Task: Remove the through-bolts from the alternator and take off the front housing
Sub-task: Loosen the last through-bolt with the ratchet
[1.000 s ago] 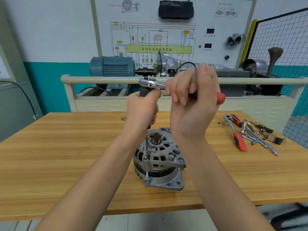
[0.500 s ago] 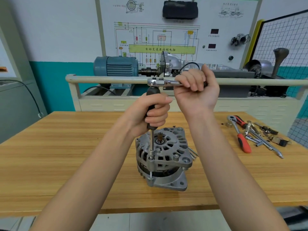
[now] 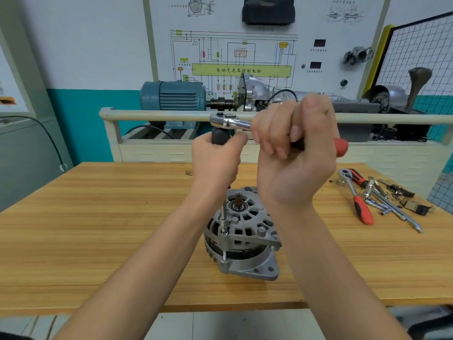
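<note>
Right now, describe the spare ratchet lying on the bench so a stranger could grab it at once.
Go to the wooden workbench and look right of the alternator, at the pile of loose metal tools. The spare ratchet lies at the pile's left edge, head away from you. Unlike the bare metal pieces beside it, it has a red and black grip.

You have one alternator [image 3: 241,238] standing on one wooden table [image 3: 98,229]. Two ratchet wrenches show: one in your grip [image 3: 230,122], one red-handled one lying at the right [image 3: 355,195]. One long driver extension [image 3: 224,217] stands on the alternator. Both your hands are up, left [image 3: 215,163] and right [image 3: 296,153]. One blue electric motor [image 3: 172,95] sits behind the table.
</note>
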A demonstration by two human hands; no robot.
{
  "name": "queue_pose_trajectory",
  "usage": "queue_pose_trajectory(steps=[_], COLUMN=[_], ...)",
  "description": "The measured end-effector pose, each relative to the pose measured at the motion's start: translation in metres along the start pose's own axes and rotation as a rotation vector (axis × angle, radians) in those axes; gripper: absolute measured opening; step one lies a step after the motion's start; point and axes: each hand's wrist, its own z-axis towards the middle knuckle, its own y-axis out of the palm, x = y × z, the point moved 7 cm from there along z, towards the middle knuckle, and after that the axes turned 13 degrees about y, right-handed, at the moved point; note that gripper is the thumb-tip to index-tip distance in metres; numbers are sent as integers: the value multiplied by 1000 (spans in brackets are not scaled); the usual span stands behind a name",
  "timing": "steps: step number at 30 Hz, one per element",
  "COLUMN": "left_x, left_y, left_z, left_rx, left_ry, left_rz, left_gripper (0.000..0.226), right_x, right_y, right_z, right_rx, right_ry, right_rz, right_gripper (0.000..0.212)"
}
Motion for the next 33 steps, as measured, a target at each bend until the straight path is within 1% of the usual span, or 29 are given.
queue_pose_trajectory(steps=[2, 3, 5, 7, 8, 9, 11, 12, 14, 16, 19, 21, 23, 24, 26, 28, 29, 31, 33], left_x=[0, 0, 1, 2, 3, 3, 1, -1, -5, -4, -1, 0, 0, 0, 0, 0, -1, 0, 3], left_y=[2, 5, 15, 23, 27, 29, 31, 29, 23, 16, 5, 2, 0, 0, 0, 2, 4, 12, 20], left_z=[1, 1, -1, -6, -9, -11, -11, -9, -4, 1, 1, 0, 0, 0, -1, 1, 1, 0, -4], left_rx=[-119, -215, -470, -701, -772, -811, -802, -756, -619, -442, -160, -37, 23, 25, -21, -137, -224, -455, -651], left_ry=[-15, -36, -105, -167, -195, -227, -274, -283, -250, -176, -97, -61, -28, -18, -12, -32, -58, -135, -182], left_rz=[-56, -117, -264, -354, -398, -450, -496, -466, -352, -221, -64, -15, 18, 25, 21, -43, -104, -232, -341], left_gripper=[39, 37, 31, 32, 35, 39, 44, 45, 46, 49, 47, 43, 42, 41, 39, 38, 37, 32, 30], right_x=[9, 16, 33, 46, 50, 51, 46, 42, 31, 19, 4, 0, 0, 0, 0, 5, 12, 29, 43], right_y=[-18, -28, -43, -51, -53, -54, -53, -52, -47, -35, -7, 9, 15, 15, 4, -15, -25, -42, -52], right_z=[12, 17, 25, 30, 32, 32, 30, 28, 21, 14, 0, -11, -15, -14, -6, 6, 13, 21, 27], right_rx=[40, 84, 175, 236, 252, 261, 266, 263, 244, 182, 54, -8, -27, -28, -18, 27, 62, 158, 242], right_ry=[181, 283, 472, 574, 588, 584, 534, 496, 412, 298, 59, -63, -105, -101, -40, 119, 225, 425, 546], right_rz=[211, 323, 569, 765, 814, 830, 775, 716, 560, 368, 29, -142, -211, -202, -90, 114, 240, 514, 729], right_gripper=[42, 44, 43, 43, 43, 43, 41, 41, 42, 43, 31, 30, 28, 29, 34, 41, 43, 43, 42])
